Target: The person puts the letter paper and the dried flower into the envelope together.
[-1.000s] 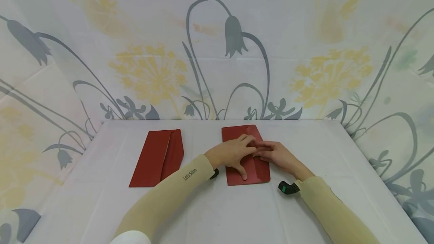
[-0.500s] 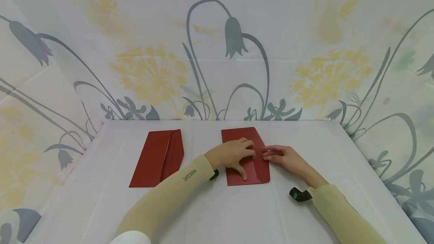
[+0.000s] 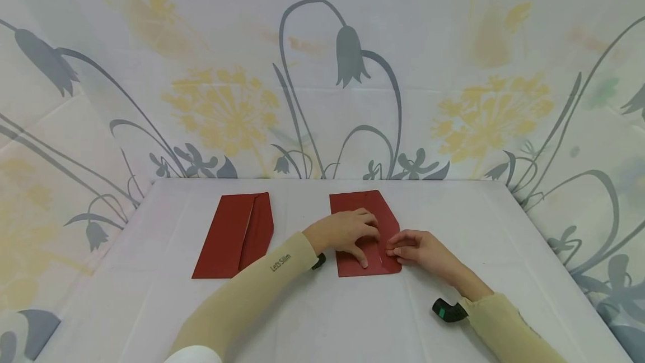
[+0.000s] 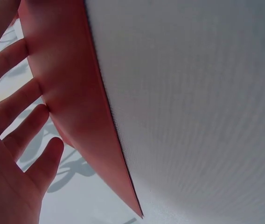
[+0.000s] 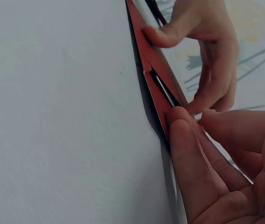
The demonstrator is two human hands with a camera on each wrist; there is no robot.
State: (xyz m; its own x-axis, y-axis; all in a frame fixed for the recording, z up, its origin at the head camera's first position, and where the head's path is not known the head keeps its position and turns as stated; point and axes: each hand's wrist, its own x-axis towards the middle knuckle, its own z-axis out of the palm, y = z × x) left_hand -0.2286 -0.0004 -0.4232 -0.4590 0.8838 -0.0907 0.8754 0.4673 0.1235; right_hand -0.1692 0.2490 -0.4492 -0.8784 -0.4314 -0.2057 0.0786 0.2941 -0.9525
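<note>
A red envelope (image 3: 353, 203) (image 4: 72, 84) lies lengthwise on the white table (image 3: 322, 318), right of centre. My left hand (image 3: 345, 231) (image 4: 11, 140) rests flat on its middle, fingers spread and thumb pointing toward me. My right hand (image 3: 418, 248) (image 5: 207, 158) reaches in from the right. Its fingertips (image 5: 177, 119) press the side flap (image 5: 156, 95) near the envelope's near right corner. In the right wrist view the flap stands slightly raised, with a thin pale gap under it. A second red envelope (image 3: 229, 234) lies to the left, flap folded over, untouched.
A floral cloth backdrop (image 3: 322, 71) rises behind the table and wraps both sides. Black camera units sit at my right wrist (image 3: 448, 310) and left wrist (image 3: 318, 261). White tabletop stretches in front of the envelopes toward me.
My right hand has slid along the flap from beside my left fingers toward the envelope's near right corner. The left hand has stayed pressed on the envelope.
</note>
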